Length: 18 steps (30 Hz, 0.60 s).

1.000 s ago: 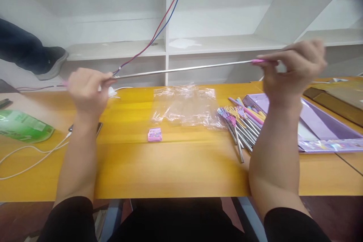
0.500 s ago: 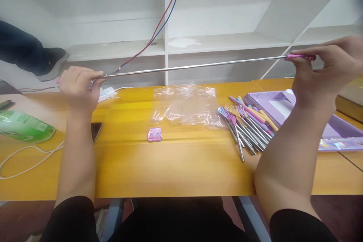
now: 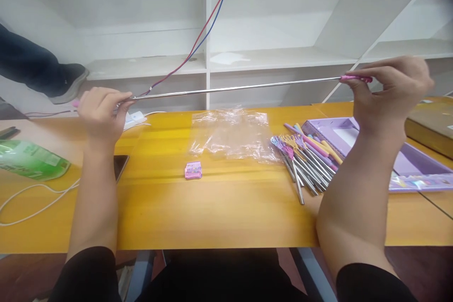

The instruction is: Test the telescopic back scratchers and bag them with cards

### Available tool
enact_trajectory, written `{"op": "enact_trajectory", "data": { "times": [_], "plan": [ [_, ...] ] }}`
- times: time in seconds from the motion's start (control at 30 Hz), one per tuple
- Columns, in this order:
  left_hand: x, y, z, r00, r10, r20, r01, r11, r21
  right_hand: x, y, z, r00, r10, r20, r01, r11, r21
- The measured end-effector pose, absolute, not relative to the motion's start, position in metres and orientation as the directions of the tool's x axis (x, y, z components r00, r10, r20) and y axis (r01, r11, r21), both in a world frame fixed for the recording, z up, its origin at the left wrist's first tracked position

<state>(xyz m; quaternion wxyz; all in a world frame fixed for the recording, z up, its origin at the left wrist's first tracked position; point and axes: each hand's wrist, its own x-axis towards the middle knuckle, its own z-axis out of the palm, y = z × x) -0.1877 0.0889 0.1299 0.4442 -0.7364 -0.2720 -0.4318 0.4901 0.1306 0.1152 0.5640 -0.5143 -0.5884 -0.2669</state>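
A telescopic back scratcher (image 3: 240,87) stretches between my hands above the table, its thin metal rod drawn out long. My left hand (image 3: 102,112) is closed round its handle end, and a bit of pink shows beyond the fist. At the other end, my right hand (image 3: 387,86) pinches the pink claw head between thumb and fingers. Below and to the right lies a pile of back scratchers (image 3: 306,163) with metal rods and coloured claw heads. Near the table's middle is a small stack of pink cards (image 3: 193,170).
Clear plastic bags (image 3: 230,134) lie at the table's back. A purple tray (image 3: 421,160) and a cardboard box (image 3: 433,122) are at right. At left are a green pouch (image 3: 33,159), a phone (image 3: 121,166) and a white cable (image 3: 42,186). Someone's shoe (image 3: 72,80) shows upper left.
My right hand has moved left, towards my left hand, and the drawn-out rod looks a little shorter. Both hands keep their hold; my left hand has barely shifted.
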Motion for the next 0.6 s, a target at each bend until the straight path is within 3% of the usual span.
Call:
{"op": "enact_trajectory", "data": {
  "times": [0.27, 0.43, 0.5, 0.6],
  "plan": [
    [-0.177, 0.075, 0.137, 0.468, 0.028, 0.883, 0.802, -0.433, -0.411, 0.497, 0.136, 0.106, 0.093, 0.202, 0.975, 0.945, 0.291, -0.151],
    [-0.175, 0.068, 0.142, 0.483, 0.041, 0.875, 0.812, -0.395, -0.430, 0.497, 0.143, 0.109, 0.159, 0.196, 0.968, 0.976, 0.119, -0.184],
    [-0.173, 0.062, 0.144, 0.492, 0.092, 0.865, 0.822, -0.376, -0.428, 0.496, 0.141, 0.109, 0.137, 0.190, 0.972, 0.985, 0.074, -0.153],
    [-0.168, 0.052, 0.145, 0.470, 0.265, 0.842, 0.866, -0.325, -0.381, 0.493, 0.132, 0.105, -0.004, 0.164, 0.986, 0.994, 0.112, -0.015]
  ]
}}
